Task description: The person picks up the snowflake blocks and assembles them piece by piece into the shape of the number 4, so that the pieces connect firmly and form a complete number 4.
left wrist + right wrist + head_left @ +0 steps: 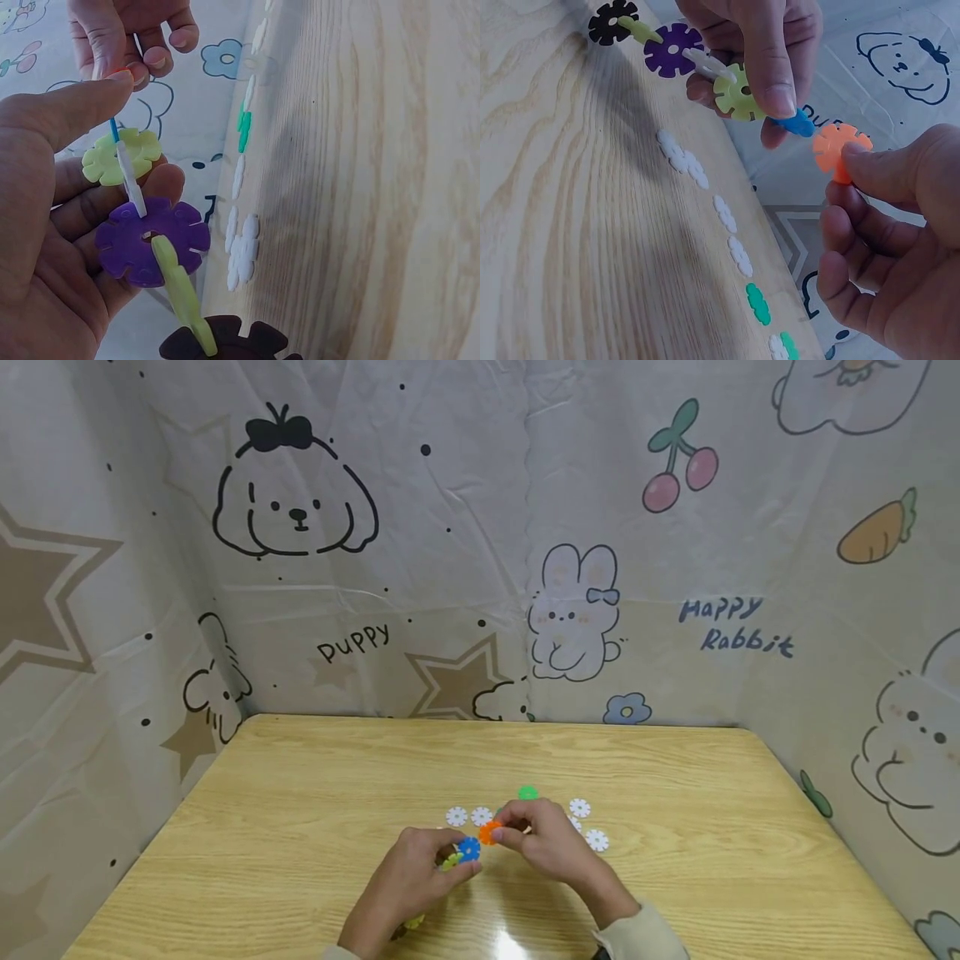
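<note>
My left hand (420, 868) pinches a blue snowflake disc (469, 848) at the end of a linked chain. In the left wrist view the chain runs through a yellow-green disc (105, 166), a white disc (130, 178), a purple disc (120, 244), a yellow disc (184, 296) and a dark disc (232, 343), hanging below the palm. Between thumb and index finger, my right hand (551, 843) holds an orange snowflake disc (831, 154). Its edge is close to the blue disc's edge; whether they touch I cannot tell.
Beyond the hands, white discs (457, 816) and a green disc (528, 792) lie on the wooden table (337, 777). More white discs (597, 840) lie to the right. A printed cloth (450, 585) hangs behind the table and along its sides.
</note>
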Motion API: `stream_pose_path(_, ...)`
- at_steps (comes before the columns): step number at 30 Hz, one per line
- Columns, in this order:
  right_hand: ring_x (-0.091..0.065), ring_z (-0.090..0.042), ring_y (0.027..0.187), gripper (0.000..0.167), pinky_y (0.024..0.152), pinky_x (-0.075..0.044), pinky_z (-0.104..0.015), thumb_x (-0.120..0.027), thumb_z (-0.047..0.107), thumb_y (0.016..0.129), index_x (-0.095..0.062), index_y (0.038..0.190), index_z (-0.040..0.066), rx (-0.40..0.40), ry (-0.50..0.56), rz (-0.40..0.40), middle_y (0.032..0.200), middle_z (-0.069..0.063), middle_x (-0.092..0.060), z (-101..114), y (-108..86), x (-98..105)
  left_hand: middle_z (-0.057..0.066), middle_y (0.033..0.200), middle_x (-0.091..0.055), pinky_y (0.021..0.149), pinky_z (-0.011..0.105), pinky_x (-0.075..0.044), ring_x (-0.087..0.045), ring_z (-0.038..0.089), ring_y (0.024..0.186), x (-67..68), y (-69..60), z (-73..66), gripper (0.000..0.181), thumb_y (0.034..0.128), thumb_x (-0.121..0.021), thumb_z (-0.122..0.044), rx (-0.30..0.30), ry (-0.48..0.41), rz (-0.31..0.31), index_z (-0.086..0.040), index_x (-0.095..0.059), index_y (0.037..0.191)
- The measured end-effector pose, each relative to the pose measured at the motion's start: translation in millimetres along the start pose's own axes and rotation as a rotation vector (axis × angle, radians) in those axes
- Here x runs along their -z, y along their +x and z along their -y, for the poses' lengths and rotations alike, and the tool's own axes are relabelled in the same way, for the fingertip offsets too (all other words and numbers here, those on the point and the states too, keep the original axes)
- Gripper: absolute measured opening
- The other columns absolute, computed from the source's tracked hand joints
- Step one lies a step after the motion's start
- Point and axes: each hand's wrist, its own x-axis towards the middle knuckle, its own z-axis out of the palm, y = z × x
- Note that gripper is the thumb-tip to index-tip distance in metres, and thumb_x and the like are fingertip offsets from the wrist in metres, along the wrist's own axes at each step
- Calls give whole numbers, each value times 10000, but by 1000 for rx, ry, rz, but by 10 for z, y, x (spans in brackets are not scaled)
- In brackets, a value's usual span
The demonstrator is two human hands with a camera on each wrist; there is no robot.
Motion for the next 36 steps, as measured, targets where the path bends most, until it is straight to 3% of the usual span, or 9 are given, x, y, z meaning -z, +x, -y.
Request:
stream_pose_path(11,-585,-123,765,85,670,-494,-290,-684,133,954,-727,888,102,59,-11,15,823,54,-666,49,31,-42,-160,687,-561,517,182,-398,-410,-11,553,4,-2,-6,85,898,-773,-223,-35,-19,3,-167,-710,895)
stream_pose_path(21,-591,-116,772,83,636,-524,-281,-691,77,935,-747,876,92,81,-42,-39,917,24,-704,29,27,-83,-140,804,-646,585,206,-458,-481,-6,643,-5,6,-32,128,880,-779,-172,-111,-29,-16,-186,-665,821)
stream_pose_path(28,-573,-100,747,101,609,-513,-271,-696,45,922,-759,862,96,95,-81,-76,917,12,-714,31,22,-92,-148,720,-531,529,179,-344,-359,-13,583,-28,27,-15,190,874,-779,-151,-128,-24,-13,-192,-612,793)
stream_pose_path(36,-578,-82,729,102,591,-509,-260,-706,30,908,-762,845,89,122,-110,-91,892,-16,-722,43,42,-91,-141,703,-496,526,181,-336,-350,-9,586,-41,41,-12,191,875,-777,-140,-146,-18,-24,-183,-609,794)
